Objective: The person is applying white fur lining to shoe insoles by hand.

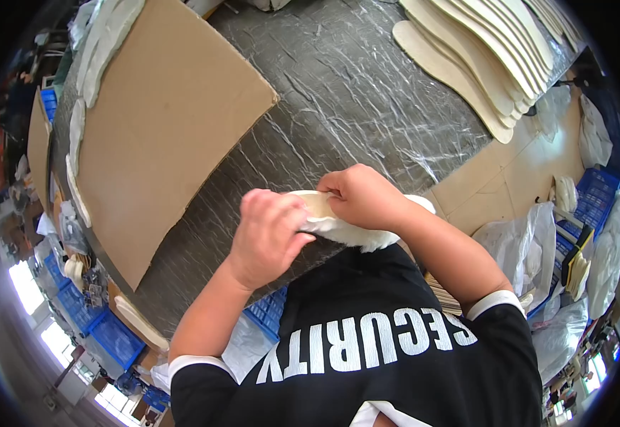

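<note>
At table edge (182, 285), insole (338, 226) (both hands)

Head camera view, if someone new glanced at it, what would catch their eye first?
First, the two hands at the centre: the left hand and right hand both grip a pale insole with a fluffy white lining at the near edge of the wrinkled grey table. Next, a big brown cardboard sheet lies at the left, and a fanned stack of beige insoles at the top right.

A counter (367, 92) wrapped in crinkled grey film carries a cardboard sheet (160, 135). Blue crates (598, 192) and white bags (523, 245) crowd the tan floor (509, 178). Daylight glares from windows (25, 285).
</note>
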Demonstrator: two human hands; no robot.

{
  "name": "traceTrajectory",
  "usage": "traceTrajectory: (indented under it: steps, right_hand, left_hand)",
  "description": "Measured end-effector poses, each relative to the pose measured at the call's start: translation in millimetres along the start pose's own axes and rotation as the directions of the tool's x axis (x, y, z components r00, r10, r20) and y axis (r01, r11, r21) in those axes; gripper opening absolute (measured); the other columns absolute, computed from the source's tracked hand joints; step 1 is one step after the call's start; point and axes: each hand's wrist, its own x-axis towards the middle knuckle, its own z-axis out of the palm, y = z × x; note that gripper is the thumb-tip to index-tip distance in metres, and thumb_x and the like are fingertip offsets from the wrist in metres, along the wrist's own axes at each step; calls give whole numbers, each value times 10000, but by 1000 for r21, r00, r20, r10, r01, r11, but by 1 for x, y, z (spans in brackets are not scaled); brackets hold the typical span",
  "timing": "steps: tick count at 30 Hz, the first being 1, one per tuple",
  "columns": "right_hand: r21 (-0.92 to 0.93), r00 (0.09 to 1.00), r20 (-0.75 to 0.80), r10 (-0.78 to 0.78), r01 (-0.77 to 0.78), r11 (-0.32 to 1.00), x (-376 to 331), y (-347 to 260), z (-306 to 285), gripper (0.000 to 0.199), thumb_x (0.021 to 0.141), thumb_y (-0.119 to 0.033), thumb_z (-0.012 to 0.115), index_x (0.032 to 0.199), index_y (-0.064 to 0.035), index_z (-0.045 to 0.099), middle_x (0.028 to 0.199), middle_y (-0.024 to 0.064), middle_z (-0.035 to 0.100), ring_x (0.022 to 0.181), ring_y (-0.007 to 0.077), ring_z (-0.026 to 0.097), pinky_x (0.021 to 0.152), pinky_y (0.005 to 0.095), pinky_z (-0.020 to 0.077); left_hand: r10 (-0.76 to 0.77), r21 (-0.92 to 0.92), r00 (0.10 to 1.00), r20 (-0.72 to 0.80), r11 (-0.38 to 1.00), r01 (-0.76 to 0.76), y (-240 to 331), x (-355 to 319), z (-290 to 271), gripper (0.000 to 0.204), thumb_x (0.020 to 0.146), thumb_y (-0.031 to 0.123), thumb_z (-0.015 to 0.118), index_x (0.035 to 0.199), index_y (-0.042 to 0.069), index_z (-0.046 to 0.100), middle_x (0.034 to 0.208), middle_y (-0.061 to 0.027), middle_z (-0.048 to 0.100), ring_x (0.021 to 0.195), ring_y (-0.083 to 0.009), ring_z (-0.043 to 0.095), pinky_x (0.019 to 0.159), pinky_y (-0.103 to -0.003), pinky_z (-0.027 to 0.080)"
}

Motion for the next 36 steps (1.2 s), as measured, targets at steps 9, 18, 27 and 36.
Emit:
traceTrajectory:
  steps: [9,18,27,36]
  right_hand:
    - [-14,986,155,-67,71,997,-10,-10,5,216,802,-144,587,956,-68,719,835,184,697,807,366,672,751,455,522]
    - [-29,985,139,-102,107,994,-6,-3,25,205,842,-230,638,926,-56,706,826,173,689,813,359,662,739,449,503]
    - [-125,973,231,8,21,992,-6,-6,22,217,841,-251,623,875,-50,697,808,176,680,803,366,659,729,456,506]
    - [-416,998,34,61,-41,908,10,-6,42,193,844,-265,640,871,-84,701,841,144,711,822,342,695,719,464,538]
  left_hand:
    - [-115,46,993,-27,992,116,-5,4,-6,268,632,37,758,877,98,665,952,-18,604,932,-252,530,867,-405,377]
    - [-180,-2,980,87,983,181,14,2,-9,239,654,39,732,873,106,664,975,-7,609,947,-242,531,886,-414,365]
    - [-13,28,997,78,1000,11,16,-10,-3,111,714,83,656,820,74,621,967,-20,638,973,-236,570,919,-417,386]
    - [46,142,980,192,987,-74,77,-13,20,100,699,109,589,694,75,496,712,-77,479,700,-233,543,644,-338,482]
